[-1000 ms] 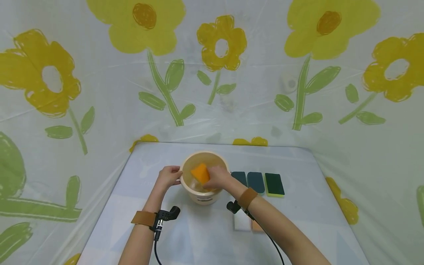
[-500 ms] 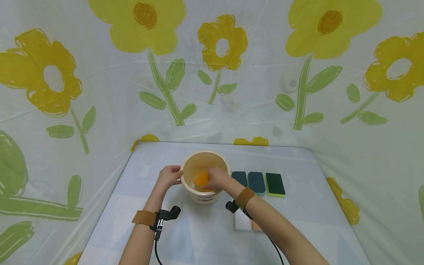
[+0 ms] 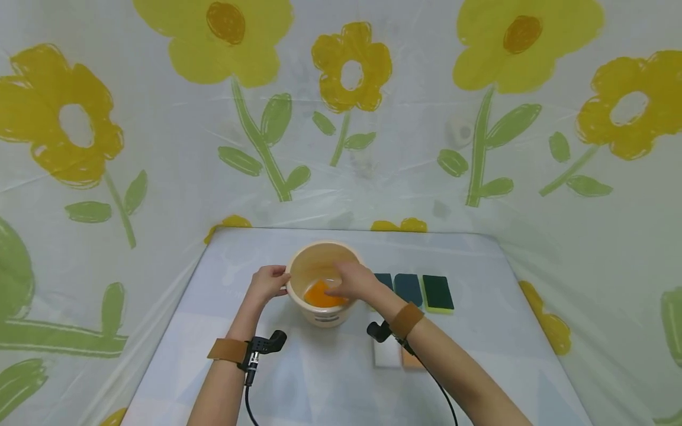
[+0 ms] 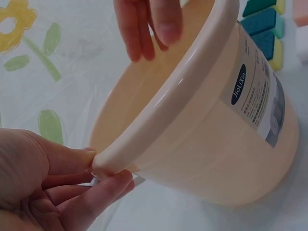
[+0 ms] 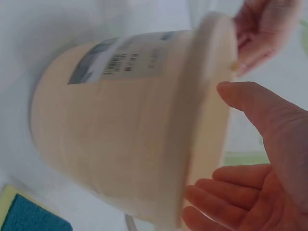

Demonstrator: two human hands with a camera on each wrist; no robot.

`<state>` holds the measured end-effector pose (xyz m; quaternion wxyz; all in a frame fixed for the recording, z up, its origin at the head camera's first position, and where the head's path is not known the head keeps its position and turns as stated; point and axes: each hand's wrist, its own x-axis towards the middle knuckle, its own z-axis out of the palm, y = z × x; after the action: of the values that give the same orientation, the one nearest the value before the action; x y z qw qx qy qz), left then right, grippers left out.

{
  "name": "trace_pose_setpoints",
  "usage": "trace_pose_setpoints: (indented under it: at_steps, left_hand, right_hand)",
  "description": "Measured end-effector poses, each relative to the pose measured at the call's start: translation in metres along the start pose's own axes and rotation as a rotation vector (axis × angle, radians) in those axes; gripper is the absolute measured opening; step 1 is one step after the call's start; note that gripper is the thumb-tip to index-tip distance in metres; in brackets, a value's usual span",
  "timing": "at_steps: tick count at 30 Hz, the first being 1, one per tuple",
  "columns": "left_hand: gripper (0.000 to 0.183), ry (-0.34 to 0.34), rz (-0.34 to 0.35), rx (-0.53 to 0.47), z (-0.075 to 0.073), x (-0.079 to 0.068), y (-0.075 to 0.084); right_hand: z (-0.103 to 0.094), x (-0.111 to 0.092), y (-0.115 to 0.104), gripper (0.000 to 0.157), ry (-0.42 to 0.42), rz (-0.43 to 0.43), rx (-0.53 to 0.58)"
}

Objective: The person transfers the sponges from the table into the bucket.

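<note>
Cream bucket (image 4: 192, 144) holds an orange item (image 3: 321, 294), left grip (image 3: 266, 282) pinching the rim (image 4: 159, 103), right grip (image 3: 354, 280) spread.

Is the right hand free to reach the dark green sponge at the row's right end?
Probably yes: the right hand looks empty and loosely open, and nothing seems to cover the dark green sponge. The hand would just have to clear the bucket's rim first.

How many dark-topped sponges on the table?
3, in a row right of the bucket: the nearest one, partly covered by the right forearm; the middle one; the outermost one. Others could be hidden under the forearm.
</note>
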<state>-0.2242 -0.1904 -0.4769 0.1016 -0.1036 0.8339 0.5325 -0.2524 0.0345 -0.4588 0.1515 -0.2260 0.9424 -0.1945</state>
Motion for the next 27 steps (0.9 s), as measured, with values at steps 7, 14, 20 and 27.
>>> trace_pose_setpoints:
  at_steps: [7, 14, 20, 27]
  left_hand:
    - [0.040, 0.000, -0.017, 0.000, -0.001, 0.002, 0.000]
    - [0.042, -0.001, -0.024, 0.001, 0.000, 0.001, 0.000]
    - [0.044, -0.012, -0.017, 0.007, 0.001, 0.002, 0.001]
    - [0.044, -0.017, -0.012, 0.004, 0.002, 0.002, 0.000]
  right_hand:
    - [-0.019, -0.028, 0.014, 0.080, 0.093, -0.021, 0.082]
    - [-0.022, -0.060, 0.038, 0.088, 0.200, 0.052, 0.187]
    - [-0.003, -0.086, 0.073, 0.095, 0.345, 0.076, 0.260]
    - [0.032, -0.121, 0.114, 0.101, 0.481, 0.177, 0.429]
